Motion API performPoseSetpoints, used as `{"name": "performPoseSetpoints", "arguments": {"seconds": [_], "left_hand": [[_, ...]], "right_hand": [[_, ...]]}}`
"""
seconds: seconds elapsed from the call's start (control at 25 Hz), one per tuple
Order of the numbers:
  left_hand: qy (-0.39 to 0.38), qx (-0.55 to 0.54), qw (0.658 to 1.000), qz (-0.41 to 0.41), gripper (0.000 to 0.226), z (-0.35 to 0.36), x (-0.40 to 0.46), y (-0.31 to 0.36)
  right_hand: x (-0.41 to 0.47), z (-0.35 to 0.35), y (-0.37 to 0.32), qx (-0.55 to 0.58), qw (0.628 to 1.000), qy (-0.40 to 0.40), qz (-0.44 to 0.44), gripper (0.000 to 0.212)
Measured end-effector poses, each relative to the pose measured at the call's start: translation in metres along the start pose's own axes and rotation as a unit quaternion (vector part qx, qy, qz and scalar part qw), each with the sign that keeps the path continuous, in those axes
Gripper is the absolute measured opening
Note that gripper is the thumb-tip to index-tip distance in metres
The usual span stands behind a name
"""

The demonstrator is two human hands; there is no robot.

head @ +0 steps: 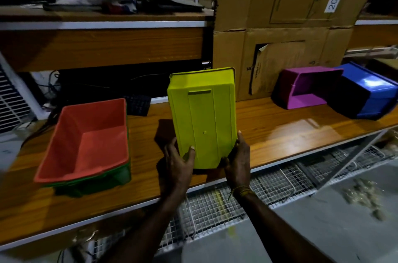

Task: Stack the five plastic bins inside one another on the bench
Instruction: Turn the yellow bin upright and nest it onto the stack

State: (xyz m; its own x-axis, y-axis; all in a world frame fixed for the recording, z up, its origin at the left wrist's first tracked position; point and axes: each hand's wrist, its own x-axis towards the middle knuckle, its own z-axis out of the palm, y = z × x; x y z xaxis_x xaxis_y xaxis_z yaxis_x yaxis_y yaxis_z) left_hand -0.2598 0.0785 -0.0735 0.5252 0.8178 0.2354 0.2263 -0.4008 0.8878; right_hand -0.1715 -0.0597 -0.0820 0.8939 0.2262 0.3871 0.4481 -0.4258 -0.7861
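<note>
I hold a yellow bin [203,109] above the wooden bench [269,131], tipped so its underside faces me. My left hand [177,162] grips its lower left corner and my right hand [237,160] grips its lower right corner. To the left, a red bin [90,140] sits nested inside a green bin [112,177], both upright on the bench. At the right, a purple bin [305,90] lies on its side with its opening towards me. A blue bin [366,92] lies tipped over right beside it.
Large cardboard boxes [286,4] stand behind the bench at centre right. A wooden shelf [103,47] runs along the back left with dark cables below it. White wire mesh racks [269,189] lie under the bench's front edge. A white grille [13,99] leans at far left.
</note>
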Motion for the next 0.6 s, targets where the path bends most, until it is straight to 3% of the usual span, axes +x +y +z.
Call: {"name": "performPoseSetpoints", "arguments": {"seconds": [0.08, 0.28, 0.48, 0.6], "left_hand": [[0.003, -0.073, 0.997, 0.02, 0.064, -0.009, 0.004, 0.007], [0.03, -0.202, 0.979, -0.01, 0.077, -0.036, 0.026, 0.031], [0.092, -0.162, 0.977, 0.102, 0.058, -0.064, 0.074, 0.046], [0.1, -0.136, 0.983, 0.075, 0.054, -0.056, 0.081, 0.045]], "right_hand": [[-0.003, 0.0, -0.004, -0.009, 1.0, 0.004, -0.006, 0.097], [0.0, 0.005, -0.022, -0.02, 0.998, -0.017, -0.058, 0.084], [0.02, 0.013, -0.041, 0.068, 0.993, -0.082, -0.046, 0.072], [0.034, 0.016, -0.066, 0.148, 0.986, -0.072, 0.026, 0.073]]}}
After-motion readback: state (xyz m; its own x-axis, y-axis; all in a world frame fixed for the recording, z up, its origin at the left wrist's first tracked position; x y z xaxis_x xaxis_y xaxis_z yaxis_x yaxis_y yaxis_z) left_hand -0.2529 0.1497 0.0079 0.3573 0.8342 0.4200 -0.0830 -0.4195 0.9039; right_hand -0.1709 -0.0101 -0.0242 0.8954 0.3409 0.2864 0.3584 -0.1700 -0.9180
